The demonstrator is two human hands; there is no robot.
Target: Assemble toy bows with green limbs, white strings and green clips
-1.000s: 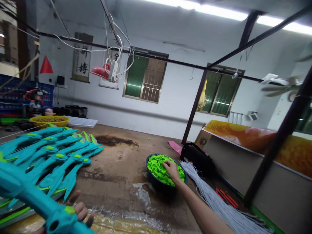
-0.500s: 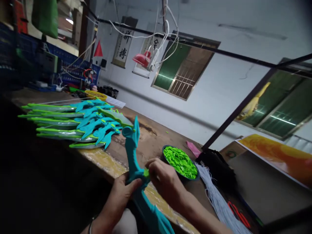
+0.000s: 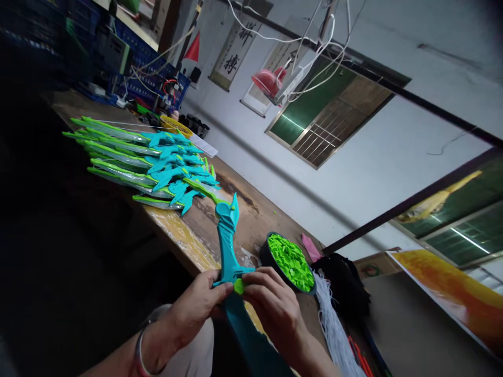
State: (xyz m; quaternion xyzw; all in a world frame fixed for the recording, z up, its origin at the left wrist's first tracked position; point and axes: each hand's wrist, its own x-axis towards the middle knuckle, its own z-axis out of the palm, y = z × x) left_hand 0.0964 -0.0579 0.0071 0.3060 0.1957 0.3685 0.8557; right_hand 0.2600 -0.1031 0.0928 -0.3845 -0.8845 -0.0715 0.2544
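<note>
My left hand (image 3: 200, 306) grips teal toy bow (image 3: 228, 246); right hand (image 3: 271, 303) pinches green clip (image 3: 238, 286) onto it. Next: press home.

Between the stack of teal toy bows (image 3: 157, 165) and the dark bowl of green pieces (image 3: 290, 257) lies a bare strip of desk (image 3: 251, 212), wide enough for a hand to pass. The teal bow (image 3: 228, 242) held upright stands across the near end of that strip. To the right, the bowl sits just beside a bundle of white cords (image 3: 332, 324) and a black bag (image 3: 346, 283), which close off that side. A pink lamp (image 3: 267, 81) and cables hang high above.
</note>
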